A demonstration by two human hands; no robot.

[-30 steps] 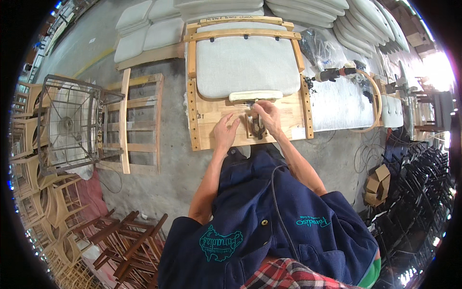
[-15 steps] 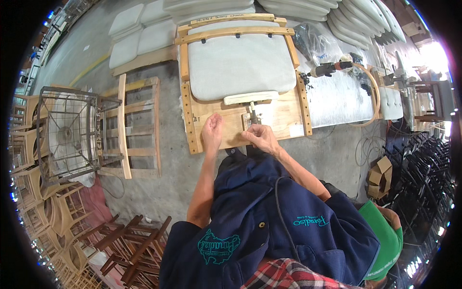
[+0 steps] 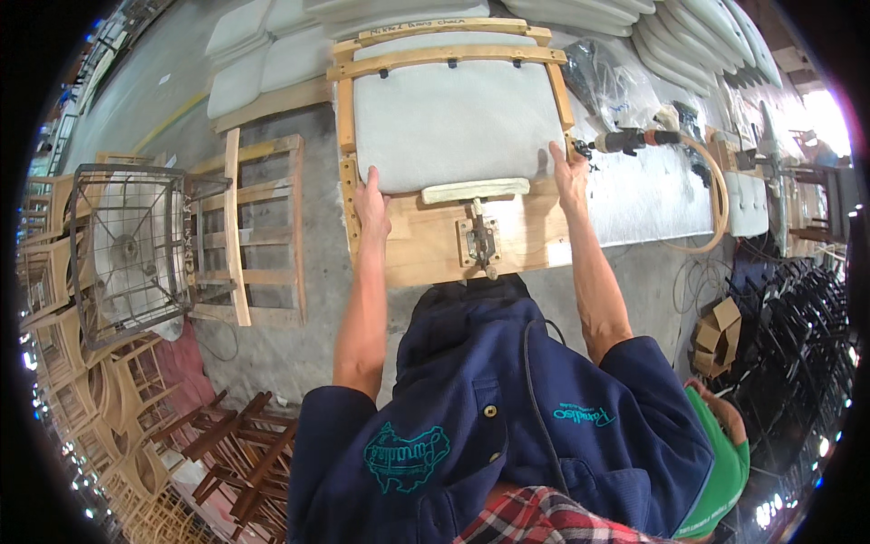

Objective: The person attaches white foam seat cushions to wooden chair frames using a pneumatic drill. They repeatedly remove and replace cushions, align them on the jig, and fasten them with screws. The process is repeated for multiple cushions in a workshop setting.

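A light grey padded chair seat (image 3: 453,122) lies flat in a wooden jig (image 3: 412,258), beneath a wooden crossbar (image 3: 435,63). My left hand (image 3: 372,210) grips the seat's near left corner, a finger or thumb lying along its edge. At the near right corner, my right hand (image 3: 571,177) holds the seat's side edge. Both hands' undersides are hidden. Between them, a padded bar (image 3: 476,189) sits against the seat's near edge. That bar is joined to a metal toggle clamp (image 3: 480,240), which neither hand touches.
A power tool (image 3: 625,140) with a tan hose lies just right of the jig. Stacked seat pads (image 3: 698,45) stand behind. On the left are a wire-framed stand (image 3: 127,245) and a slatted wooden frame (image 3: 267,231). A green-sleeved person (image 3: 720,471) is close at lower right.
My right hand has left the clamp lever and moved up and right to the seat's edge. My left hand has moved up and left to the other near corner.
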